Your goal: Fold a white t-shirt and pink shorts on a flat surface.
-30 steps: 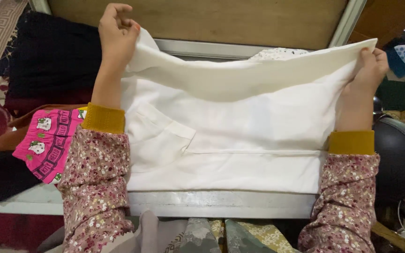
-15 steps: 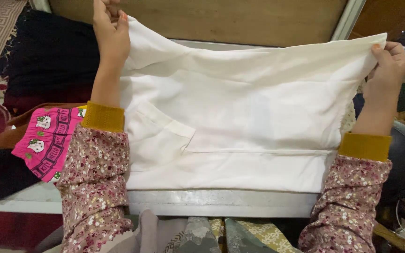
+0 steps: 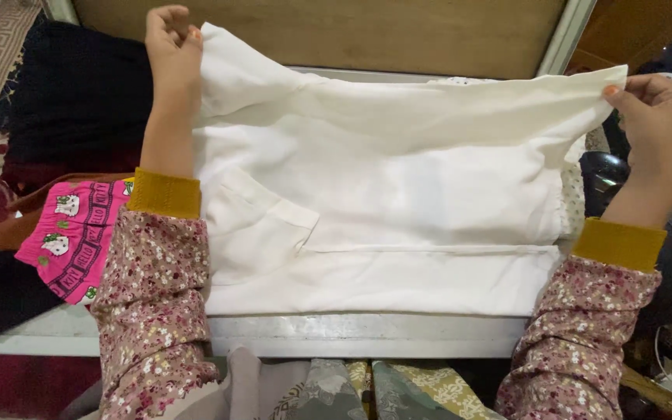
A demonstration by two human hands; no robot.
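head view – grip: left hand (image 3: 171,48) and right hand (image 3: 653,117) are each pinching a top corner of the white garment (image 3: 398,202), holding that edge stretched; lower part is lying on the metal-edged table (image 3: 367,336).
risk: thin pinch grips, one corner could be slipping out, fold sagging crooked.
edges: pink printed cloth (image 3: 71,237) and dark clothes pile (image 3: 71,101) are crowding the left; dark round object (image 3: 608,175) is sitting near the right.
room: wooden panel (image 3: 320,35) is sitting close behind.
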